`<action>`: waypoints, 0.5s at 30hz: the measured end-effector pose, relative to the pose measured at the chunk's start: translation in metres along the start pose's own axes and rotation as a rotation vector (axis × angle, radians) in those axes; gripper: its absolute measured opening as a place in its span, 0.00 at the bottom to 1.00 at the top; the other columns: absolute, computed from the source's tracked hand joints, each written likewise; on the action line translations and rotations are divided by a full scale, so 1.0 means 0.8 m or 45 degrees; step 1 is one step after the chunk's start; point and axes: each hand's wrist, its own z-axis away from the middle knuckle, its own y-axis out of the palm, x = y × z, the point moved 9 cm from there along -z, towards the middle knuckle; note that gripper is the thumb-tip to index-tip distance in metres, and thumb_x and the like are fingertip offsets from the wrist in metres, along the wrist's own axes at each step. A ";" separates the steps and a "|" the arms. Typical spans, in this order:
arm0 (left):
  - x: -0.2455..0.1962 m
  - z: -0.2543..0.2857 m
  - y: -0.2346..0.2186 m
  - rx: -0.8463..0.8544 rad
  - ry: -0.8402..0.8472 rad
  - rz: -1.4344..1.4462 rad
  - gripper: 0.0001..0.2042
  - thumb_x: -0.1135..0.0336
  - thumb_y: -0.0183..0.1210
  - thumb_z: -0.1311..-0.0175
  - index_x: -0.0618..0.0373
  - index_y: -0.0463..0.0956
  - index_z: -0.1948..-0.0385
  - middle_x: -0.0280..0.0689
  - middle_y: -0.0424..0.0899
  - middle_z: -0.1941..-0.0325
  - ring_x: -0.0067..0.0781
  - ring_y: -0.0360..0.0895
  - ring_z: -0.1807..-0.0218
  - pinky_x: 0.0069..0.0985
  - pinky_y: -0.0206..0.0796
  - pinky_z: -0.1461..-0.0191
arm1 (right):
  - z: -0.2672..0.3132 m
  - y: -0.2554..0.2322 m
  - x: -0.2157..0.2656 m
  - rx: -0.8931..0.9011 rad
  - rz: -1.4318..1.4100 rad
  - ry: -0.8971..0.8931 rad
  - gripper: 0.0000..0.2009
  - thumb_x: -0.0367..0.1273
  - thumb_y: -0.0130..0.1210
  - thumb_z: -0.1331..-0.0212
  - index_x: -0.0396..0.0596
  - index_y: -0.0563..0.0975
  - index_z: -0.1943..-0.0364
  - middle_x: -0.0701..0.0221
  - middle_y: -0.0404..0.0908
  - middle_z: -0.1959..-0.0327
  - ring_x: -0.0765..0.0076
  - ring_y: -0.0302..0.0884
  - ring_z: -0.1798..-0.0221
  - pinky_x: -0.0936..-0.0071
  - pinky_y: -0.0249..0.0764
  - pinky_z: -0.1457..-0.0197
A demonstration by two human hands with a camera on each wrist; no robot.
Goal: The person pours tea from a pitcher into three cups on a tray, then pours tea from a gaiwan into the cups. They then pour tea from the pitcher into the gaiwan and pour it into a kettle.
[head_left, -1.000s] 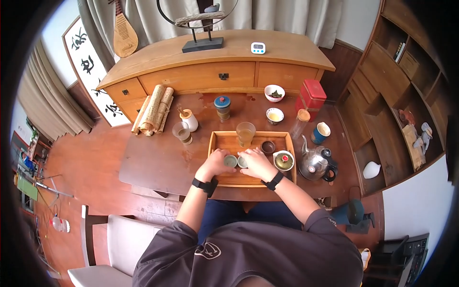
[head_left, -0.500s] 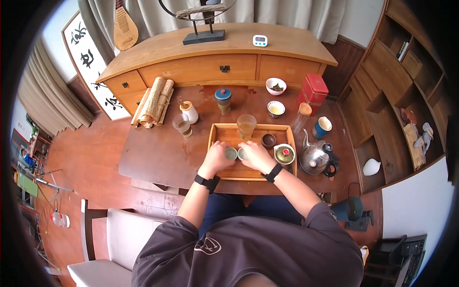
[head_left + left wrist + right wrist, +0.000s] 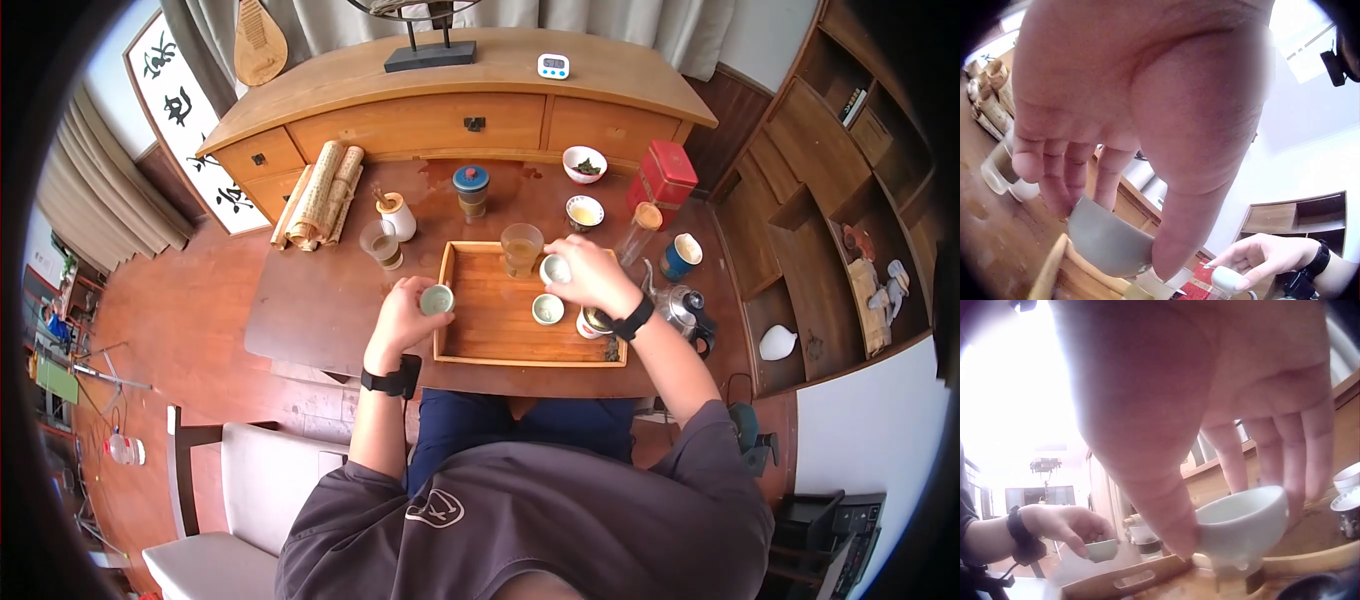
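My left hand (image 3: pixel 402 318) pinches a pale green teacup (image 3: pixel 437 299) between thumb and fingers, over the left end of the wooden tray (image 3: pixel 470 359). In the left wrist view this teacup (image 3: pixel 1110 240) tilts. My right hand (image 3: pixel 598 275) grips another pale teacup (image 3: pixel 556 269) by its sides, near the tray's far right part. Between the hands, a third pale teacup (image 3: pixel 547 310) sits on the tray. A glass pitcher (image 3: pixel 520 250) of tea stands at the tray's far side. My right hand and wrist partly cover a lidded bowl (image 3: pixel 590 323). A dark cup (image 3: pixel 1313 589) shows low in the right wrist view.
Right of the tray stand a steel kettle (image 3: pixel 682 310), a blue cup (image 3: pixel 683 256), a glass tube (image 3: pixel 640 232) and a red tin (image 3: pixel 664 182). Two small bowls, one with yellowish liquid (image 3: pixel 584 212), sit behind. Leftward are a glass (image 3: pixel 381 245), a white jar (image 3: pixel 398 218) and scrolls (image 3: pixel 325 195).
My hands have parted from the tray's middle, each carrying a pale teacup: the left one leftward, the right one right and away from me. A third pale teacup now shows between them.
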 end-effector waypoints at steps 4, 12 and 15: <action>0.042 -0.001 -0.020 -0.070 -0.052 -0.048 0.27 0.63 0.81 0.57 0.62 0.83 0.52 0.46 0.85 0.53 0.46 0.85 0.50 0.38 0.79 0.43 | -0.034 0.000 -0.058 0.070 0.093 0.109 0.25 0.34 0.72 0.53 0.43 0.81 0.47 0.53 0.84 0.50 0.43 0.83 0.45 0.52 0.81 0.42; 0.076 0.004 -0.019 -0.067 -0.075 -0.216 0.25 0.66 0.78 0.57 0.57 0.83 0.52 0.49 0.85 0.51 0.55 0.80 0.40 0.45 0.73 0.33 | -0.108 0.058 -0.132 0.132 0.268 0.097 0.25 0.29 0.71 0.50 0.43 0.80 0.45 0.51 0.82 0.48 0.43 0.83 0.43 0.52 0.81 0.39; 0.088 0.015 -0.011 -0.048 -0.118 -0.265 0.27 0.66 0.78 0.57 0.57 0.83 0.50 0.49 0.86 0.49 0.58 0.78 0.37 0.47 0.72 0.31 | -0.129 0.083 -0.143 0.182 0.302 0.100 0.24 0.28 0.70 0.49 0.43 0.80 0.44 0.51 0.82 0.48 0.44 0.84 0.44 0.53 0.81 0.40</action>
